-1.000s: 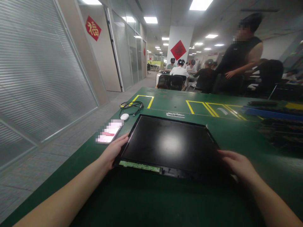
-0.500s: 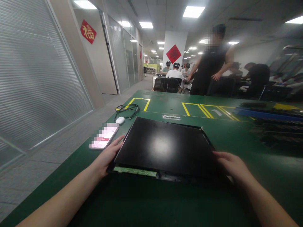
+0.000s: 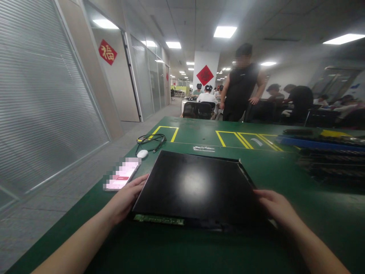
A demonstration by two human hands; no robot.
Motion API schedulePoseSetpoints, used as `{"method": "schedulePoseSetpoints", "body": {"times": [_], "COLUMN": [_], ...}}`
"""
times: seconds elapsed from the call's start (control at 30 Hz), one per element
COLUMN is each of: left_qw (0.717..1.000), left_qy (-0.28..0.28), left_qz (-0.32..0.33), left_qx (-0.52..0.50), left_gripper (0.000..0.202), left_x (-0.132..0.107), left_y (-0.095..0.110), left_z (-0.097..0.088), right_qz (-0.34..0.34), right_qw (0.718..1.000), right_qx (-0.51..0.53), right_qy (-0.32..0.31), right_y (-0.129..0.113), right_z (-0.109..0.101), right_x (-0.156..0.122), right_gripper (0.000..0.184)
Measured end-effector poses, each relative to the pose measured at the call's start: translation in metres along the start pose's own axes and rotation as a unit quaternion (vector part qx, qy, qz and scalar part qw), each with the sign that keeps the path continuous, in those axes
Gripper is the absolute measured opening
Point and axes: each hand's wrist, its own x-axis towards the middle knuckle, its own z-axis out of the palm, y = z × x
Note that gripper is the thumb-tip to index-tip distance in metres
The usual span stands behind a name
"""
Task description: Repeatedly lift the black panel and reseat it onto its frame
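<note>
A black, glossy display panel [image 3: 171,190] lies face up in front of me, a ceiling light mirrored in its middle. Along its near left edge shows a green circuit strip [image 3: 158,219]. My left hand [image 3: 128,198] grips the panel's left side, its fingertips partly behind the edge. On the right side, my right hand [image 3: 275,205] is closed round the edge, thumb on top and the other fingers mostly hidden underneath. Just left of my left hand is a phone [image 3: 124,176] with a lit, partly blurred-out screen.
Beyond the phone, a white oval object [image 3: 142,153] and a coiled black cable [image 3: 152,141] rest on the green table [image 3: 194,251]. Dark parts and a blue tray [image 3: 319,143] are stacked at the right. A person [image 3: 242,83] stands past the far edge; others sit behind.
The whole view has shifted, so the table and panel appear slightly lower. Both hands keep their places on the panel's sides. The standing person's arm has dropped a little.
</note>
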Motion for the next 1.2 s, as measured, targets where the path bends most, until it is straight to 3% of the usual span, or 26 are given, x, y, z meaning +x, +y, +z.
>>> {"method": "schedulePoseSetpoints", "body": {"times": [0.13, 0.33, 0.53, 0.7, 0.87, 1.03, 1.2], "left_qw": [1.000, 0.998, 0.996, 0.996, 0.992, 0.989, 0.988], "left_qy": [-0.019, -0.029, -0.013, -0.030, -0.074, -0.093, -0.082], "left_qz": [0.006, 0.036, 0.089, 0.086, 0.095, 0.093, 0.109], "left_qx": [0.004, 0.038, 0.025, -0.007, -0.045, -0.069, -0.076], "left_gripper": [0.051, 0.079, 0.073, 0.081, 0.101, 0.106, 0.097], "left_x": [0.001, -0.008, -0.014, -0.012, -0.009, -0.012, -0.011], "left_y": [0.002, -0.001, -0.002, -0.004, -0.008, -0.008, -0.004], "left_z": [-0.005, -0.004, 0.005, 0.005, 0.003, 0.006, 0.004], "right_qz": [-0.004, -0.026, -0.068, -0.082, -0.101, -0.072, -0.097], "right_qw": [1.000, 1.000, 0.997, 0.995, 0.993, 0.995, 0.981], "right_qx": [-0.002, 0.000, -0.033, -0.039, 0.010, 0.033, 0.162], "right_qy": [-0.008, -0.010, 0.030, 0.045, 0.057, 0.062, 0.047], "right_y": [0.005, 0.014, 0.017, 0.018, 0.014, 0.008, 0.003], "right_z": [0.002, 0.005, 0.006, 0.008, 0.011, 0.010, 0.003], "right_x": [0.004, 0.013, 0.017, 0.018, 0.014, 0.012, 0.010], "right_gripper": [0.043, 0.042, 0.036, 0.038, 0.064, 0.050, 0.045]}}
